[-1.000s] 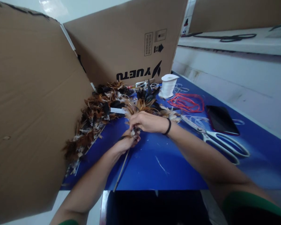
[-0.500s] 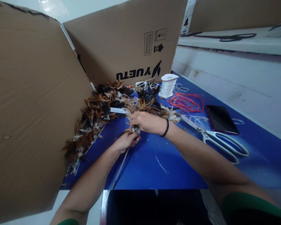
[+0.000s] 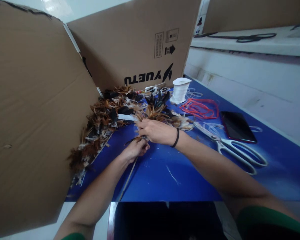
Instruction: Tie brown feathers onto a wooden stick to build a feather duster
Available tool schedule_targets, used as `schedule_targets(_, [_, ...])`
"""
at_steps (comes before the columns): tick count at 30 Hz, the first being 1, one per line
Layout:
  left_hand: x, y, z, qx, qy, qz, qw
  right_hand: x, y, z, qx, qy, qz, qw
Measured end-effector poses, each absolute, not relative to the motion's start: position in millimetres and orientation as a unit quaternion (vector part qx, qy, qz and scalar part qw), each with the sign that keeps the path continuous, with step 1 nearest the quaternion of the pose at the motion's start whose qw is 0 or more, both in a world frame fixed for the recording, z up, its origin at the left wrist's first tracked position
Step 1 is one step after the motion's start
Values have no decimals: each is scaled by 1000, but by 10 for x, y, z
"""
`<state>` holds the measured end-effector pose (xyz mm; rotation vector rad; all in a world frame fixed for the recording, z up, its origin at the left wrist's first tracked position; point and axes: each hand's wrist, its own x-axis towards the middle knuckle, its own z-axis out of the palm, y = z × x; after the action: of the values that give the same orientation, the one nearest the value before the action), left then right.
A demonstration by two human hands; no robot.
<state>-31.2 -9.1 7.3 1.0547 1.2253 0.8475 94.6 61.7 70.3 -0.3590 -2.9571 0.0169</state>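
Note:
My left hand is closed around a thin stick that slants down toward the table's near edge. My right hand, with a black band on its wrist, is closed on a bunch of brown and black feathers at the stick's top end. The two hands touch over the blue table. A long pile of brown, black and white feathers lies to the left along the cardboard.
Tall cardboard sheets wall off the left and back. On the table lie a white thread spool, red cords, white-handled scissors and a dark phone. A white ledge runs at the right.
Both hands have shifted slightly up and away from me, with the stick and the feather bunch still in them. Nothing else on the table has moved.

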Motion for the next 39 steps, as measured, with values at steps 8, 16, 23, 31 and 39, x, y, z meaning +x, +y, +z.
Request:
schedule_targets(8, [-354,-63,-76,477,525,383,592,955,536,692,-175,-979,-10,100])
schedule_targets(16, [-350,-61,4,459,523,398,597,891,597,629,-158,-962,79,210])
schedule_targets(23, [-409,-68,127,434,510,421,612,1218,682,1017,-193,-826,296,440])
schedule_targets(31, [-474,-72,271,397,474,488,616,1810,1007,845,-317,-894,251,194])
schedule_targets(39, [-396,-101,261,422,493,506,568,1165,427,547,-377,-842,311,229])
